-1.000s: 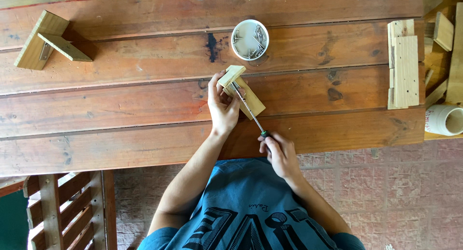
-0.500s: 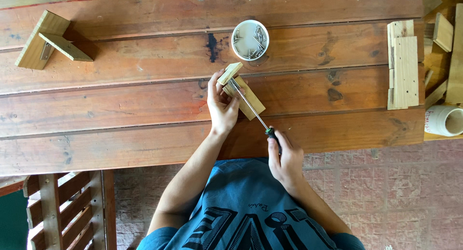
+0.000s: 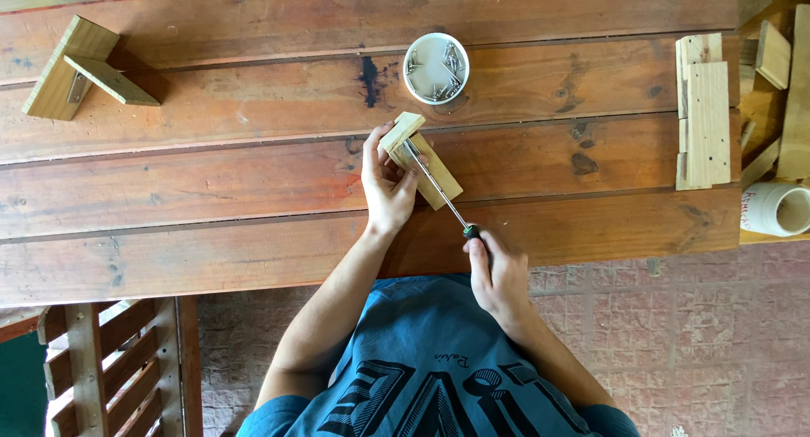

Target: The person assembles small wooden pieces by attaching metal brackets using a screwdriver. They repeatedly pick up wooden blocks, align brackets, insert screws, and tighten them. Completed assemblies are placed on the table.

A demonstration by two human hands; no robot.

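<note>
- Joined wood blocks (image 3: 419, 157): mid-table, unmoved since a second ago.
- Left hand (image 3: 386, 184): still wrapped around blocks.
- Right hand (image 3: 498, 277): closed on screwdriver (image 3: 440, 186) handle, shifted slightly; tip stays at joint.
- Screw tub (image 3: 436, 67): just beyond.

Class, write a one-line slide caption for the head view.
Left hand steadies wooden pieces; right hand holds screwdriver to them.
</note>
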